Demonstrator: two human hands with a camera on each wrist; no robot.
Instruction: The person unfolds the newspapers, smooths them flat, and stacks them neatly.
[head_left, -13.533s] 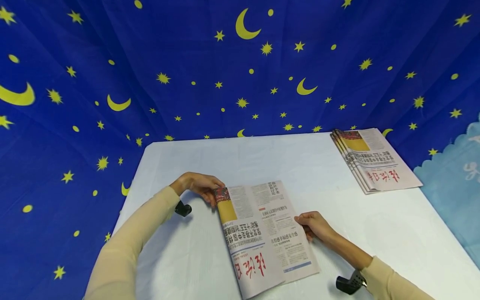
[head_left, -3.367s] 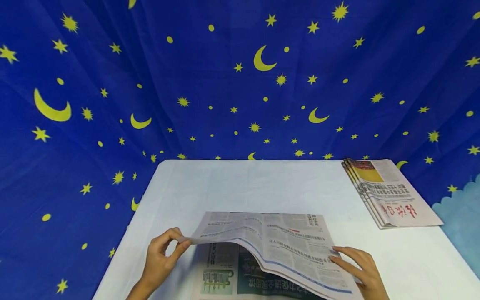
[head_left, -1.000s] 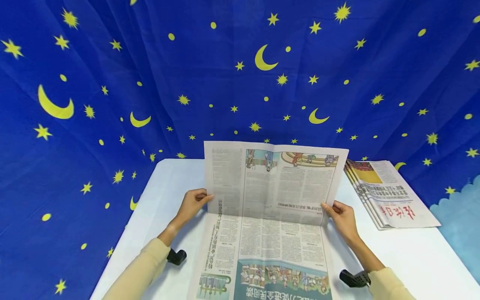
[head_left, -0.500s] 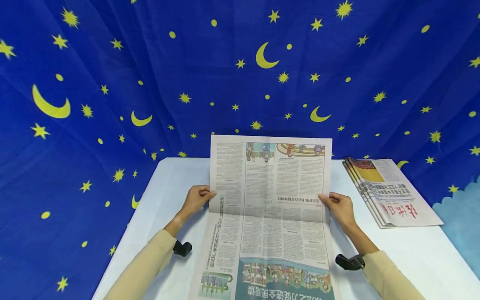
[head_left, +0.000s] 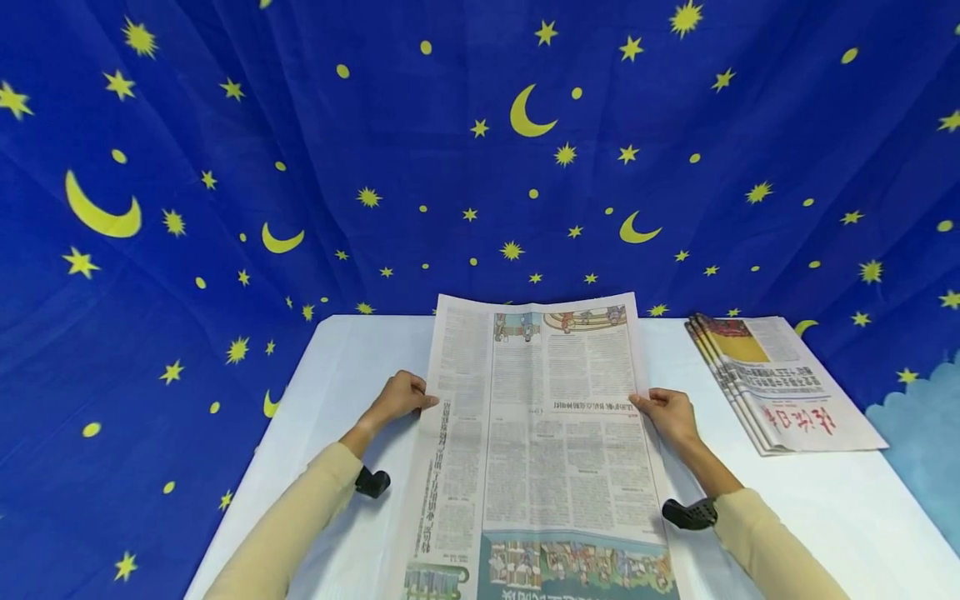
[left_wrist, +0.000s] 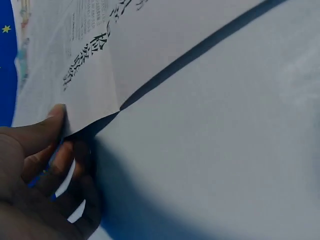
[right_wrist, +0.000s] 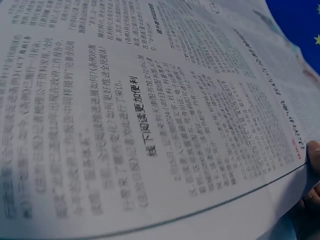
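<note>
An unfolded newspaper [head_left: 540, 433] stretches up the middle of the table in the head view, its print upside down. Its far part is lifted off the table and its near end runs out of frame. My left hand [head_left: 399, 397] pinches the left edge between thumb and fingers; in the left wrist view the thumb lies on top of the paper [left_wrist: 95, 100] and the fingers sit beneath. On the opposite edge my right hand [head_left: 672, 417] pinches the sheet at about the same height. Only the thumb and some fingers show at the right border of the right wrist view.
Several folded newspapers [head_left: 783, 387] lie in an overlapping stack at the table's far right corner. The white table [head_left: 360, 350] meets a blue curtain [head_left: 420, 150] with yellow moons and stars along its back and sides.
Earlier the newspaper was folded, then it was opened out between both hands. In the last second its raised far part has tilted lower and the crease has flattened; both hands keep their hold.
</note>
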